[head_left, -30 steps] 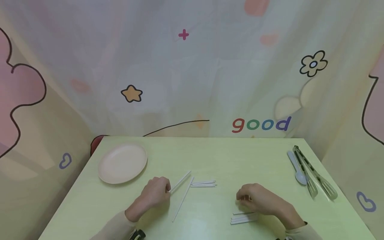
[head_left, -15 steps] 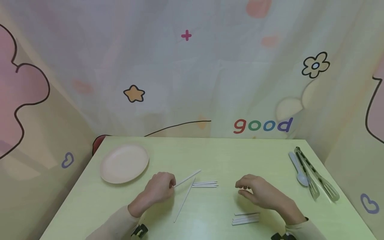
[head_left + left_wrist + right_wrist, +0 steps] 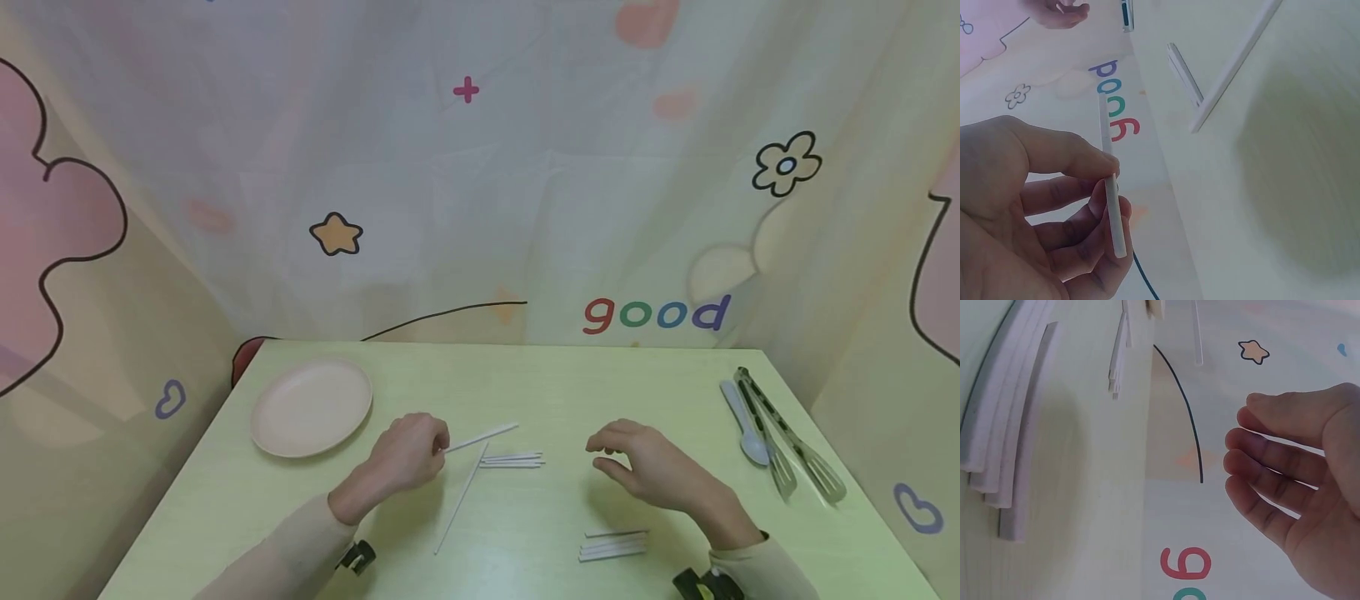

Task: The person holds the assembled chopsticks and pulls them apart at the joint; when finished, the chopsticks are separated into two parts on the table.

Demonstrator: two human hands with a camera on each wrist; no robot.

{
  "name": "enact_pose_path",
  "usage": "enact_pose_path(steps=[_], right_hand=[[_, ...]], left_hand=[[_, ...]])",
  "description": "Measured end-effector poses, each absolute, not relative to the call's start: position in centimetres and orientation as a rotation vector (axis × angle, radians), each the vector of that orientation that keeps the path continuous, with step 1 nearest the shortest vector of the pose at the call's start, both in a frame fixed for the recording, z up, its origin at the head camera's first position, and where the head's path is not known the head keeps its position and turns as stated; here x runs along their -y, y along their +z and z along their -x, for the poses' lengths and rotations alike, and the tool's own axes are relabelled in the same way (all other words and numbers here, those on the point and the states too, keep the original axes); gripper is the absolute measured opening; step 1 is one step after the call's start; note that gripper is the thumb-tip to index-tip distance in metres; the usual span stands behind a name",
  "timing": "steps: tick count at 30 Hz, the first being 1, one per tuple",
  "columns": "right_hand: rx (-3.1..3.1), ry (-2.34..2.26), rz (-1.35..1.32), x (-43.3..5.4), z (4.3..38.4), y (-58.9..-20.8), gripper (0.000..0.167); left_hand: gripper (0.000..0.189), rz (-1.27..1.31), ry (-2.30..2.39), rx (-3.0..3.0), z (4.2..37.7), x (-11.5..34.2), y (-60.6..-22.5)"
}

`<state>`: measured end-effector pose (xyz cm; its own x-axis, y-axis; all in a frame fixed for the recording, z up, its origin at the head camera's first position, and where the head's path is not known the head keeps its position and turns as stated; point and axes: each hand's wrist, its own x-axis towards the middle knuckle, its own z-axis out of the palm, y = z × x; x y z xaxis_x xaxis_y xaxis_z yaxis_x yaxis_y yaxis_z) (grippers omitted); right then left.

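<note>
My left hand (image 3: 408, 450) pinches a thin white stick (image 3: 483, 437) between thumb and fingers, raised above the table. In the left wrist view the stick (image 3: 1117, 219) passes across the fingertips. A single white stick (image 3: 460, 502) lies slanted on the table, its far end meeting a small group of white sticks (image 3: 513, 460). My right hand (image 3: 660, 467) hovers to the right of that group, holding nothing, fingers loosely bent and thumb apart. Nearer the front, below the right hand, several white sticks (image 3: 613, 547) lie side by side; the right wrist view shows their ends (image 3: 1010, 512).
A pale round plate (image 3: 311, 408) stands at the table's back left. Along the right edge lie a light blue spoon (image 3: 750, 433) and metal tongs (image 3: 795, 446) with slotted ends. A printed curtain (image 3: 450, 192) hangs behind the table (image 3: 555, 383).
My left hand has moved forward and right with its stick, which now lies at a flatter angle. My right hand has moved forward, away from the front sticks, and its thumb and fingers have spread.
</note>
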<state>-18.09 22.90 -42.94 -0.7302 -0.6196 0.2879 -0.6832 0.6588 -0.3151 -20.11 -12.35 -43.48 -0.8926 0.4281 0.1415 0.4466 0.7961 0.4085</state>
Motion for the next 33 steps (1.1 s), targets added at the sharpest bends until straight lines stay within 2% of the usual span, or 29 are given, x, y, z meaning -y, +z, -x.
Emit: enact_pose_path(steps=[33], right_hand=[[2.589, 0.627, -1.010, -21.3, 19.6, -39.4, 0.015]], left_hand=[[0.012, 0.865, -0.721, 2.827, 21.8, 9.7, -40.5]])
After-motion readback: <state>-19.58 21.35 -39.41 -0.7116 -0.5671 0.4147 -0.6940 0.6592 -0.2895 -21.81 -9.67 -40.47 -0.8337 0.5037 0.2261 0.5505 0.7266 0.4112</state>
